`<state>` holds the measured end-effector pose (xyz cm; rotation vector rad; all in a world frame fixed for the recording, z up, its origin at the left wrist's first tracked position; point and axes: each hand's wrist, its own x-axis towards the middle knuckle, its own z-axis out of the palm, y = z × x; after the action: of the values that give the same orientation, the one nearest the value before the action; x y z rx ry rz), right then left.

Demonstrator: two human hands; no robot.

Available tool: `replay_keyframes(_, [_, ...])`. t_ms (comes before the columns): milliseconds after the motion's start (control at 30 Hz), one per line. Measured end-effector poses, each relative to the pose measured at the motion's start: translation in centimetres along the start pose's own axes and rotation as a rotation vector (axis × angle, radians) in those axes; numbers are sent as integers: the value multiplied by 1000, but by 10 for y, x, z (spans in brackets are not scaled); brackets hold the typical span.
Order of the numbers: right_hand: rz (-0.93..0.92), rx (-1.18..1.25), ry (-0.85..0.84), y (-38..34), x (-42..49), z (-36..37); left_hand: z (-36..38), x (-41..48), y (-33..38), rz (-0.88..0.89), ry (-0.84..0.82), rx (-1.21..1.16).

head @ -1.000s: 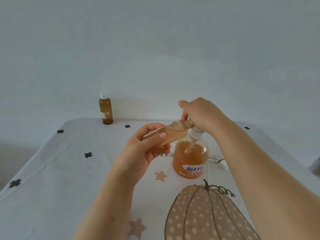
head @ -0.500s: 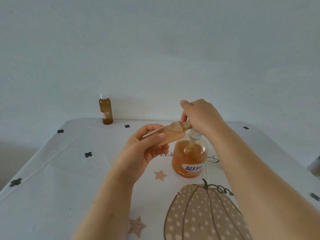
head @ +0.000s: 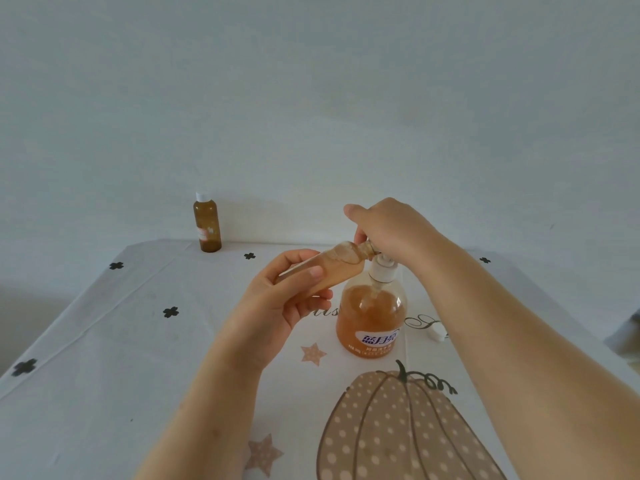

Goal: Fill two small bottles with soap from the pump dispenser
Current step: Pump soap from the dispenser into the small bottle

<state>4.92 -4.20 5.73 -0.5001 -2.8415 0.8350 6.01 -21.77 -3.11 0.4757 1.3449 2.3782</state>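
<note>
The pump dispenser [head: 372,317], a clear bottle about two-thirds full of orange soap, stands mid-table. My right hand [head: 388,230] covers its white pump head with fingers curled over it. My left hand [head: 277,303] grips a small amber bottle [head: 332,268], tilted nearly flat with its mouth up against the pump spout. A second small amber bottle [head: 207,225] with a white cap stands upright at the far left of the table. A small white cap [head: 435,331] lies right of the dispenser.
The table wears a white cloth [head: 104,358] printed with black clovers, stars and a big dotted pumpkin [head: 398,431]. A plain pale wall rises right behind the table's far edge.
The pump head went down under my right hand half a second ago and has risen again. The tilted bottle in my left hand has stayed at the spout.
</note>
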Motion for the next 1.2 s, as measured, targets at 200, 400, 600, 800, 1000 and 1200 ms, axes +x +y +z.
replay_keyframes(200, [-34, 13, 19, 3, 1, 2, -3, 1, 0, -7, -16, 20])
replay_keyframes(400, [-62, 70, 52, 13, 5, 11, -6, 4, -1, 7, 2, 35])
replay_keyframes(600, [-71, 88, 49, 12, 2, 13, -7, 4, -2, 0, 5, 38])
replay_keyframes(800, [-41, 109, 52, 10, -1, 12, -7, 2, -3, -6, 13, 32])
replay_keyframes(1000, [-22, 72, 74, 4, -4, 4, -2, -1, 0, -3, 1, 26])
replay_keyframes(1200, [-45, 22, 52, -1, -6, -6, 1, -3, 1, 10, -6, 17])
